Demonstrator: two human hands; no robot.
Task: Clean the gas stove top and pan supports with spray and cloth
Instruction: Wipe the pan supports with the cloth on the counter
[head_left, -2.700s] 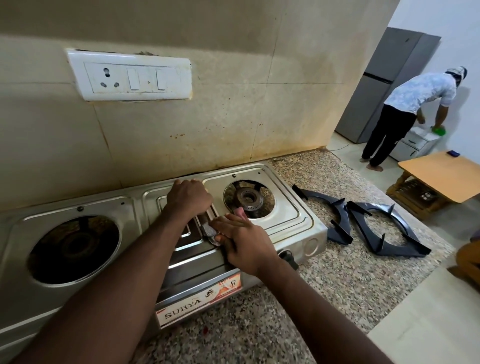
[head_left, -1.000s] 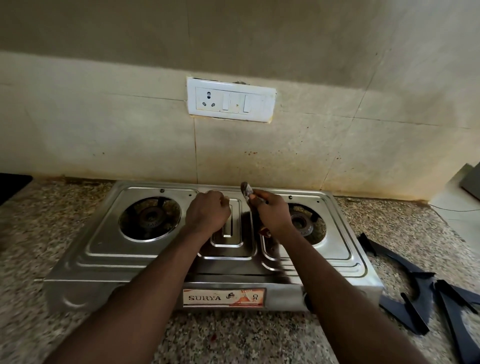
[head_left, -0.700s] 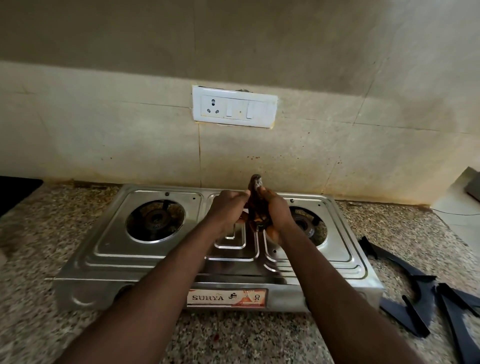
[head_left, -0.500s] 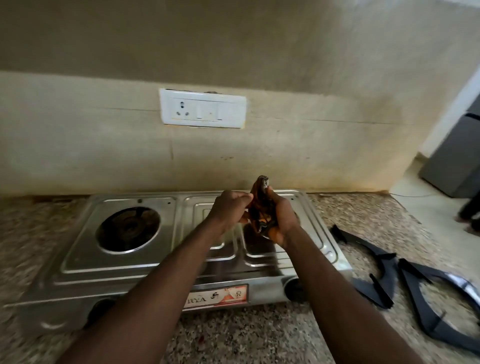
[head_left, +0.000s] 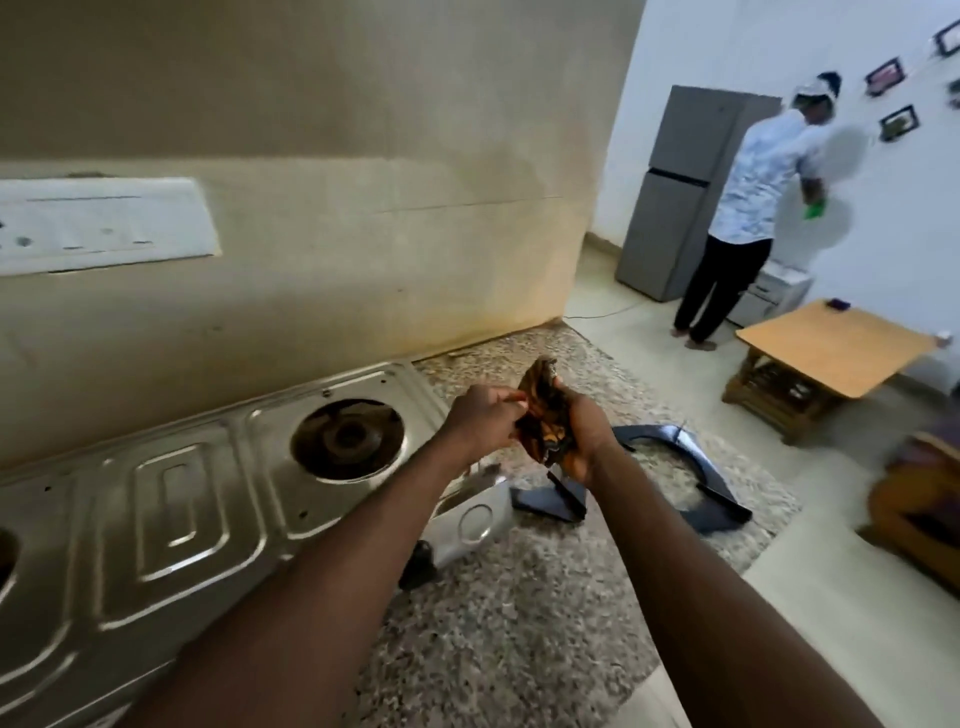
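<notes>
A small dark, orange-stained cloth (head_left: 543, 410) is held up in the air between both hands, right of the stove. My left hand (head_left: 483, 418) pinches its left edge and my right hand (head_left: 584, 436) cups it from the right and below. The steel gas stove (head_left: 197, 499) lies on the speckled granite counter (head_left: 519, 613), with its right burner (head_left: 347, 439) bare. Two black pan supports (head_left: 696, 483) lie on the counter to the right, partly hidden behind my right hand. No spray bottle is in view.
A white switch plate (head_left: 98, 223) sits on the stained wall above the stove. The counter ends at the right. Beyond it a person (head_left: 748, 208) stands by a grey fridge (head_left: 675, 192), near a low wooden table (head_left: 831, 358).
Both hands have lifted off the stove's middle panel and moved right, bringing the cloth up between them. My view has swung right, so the room and the person are in sight again.
</notes>
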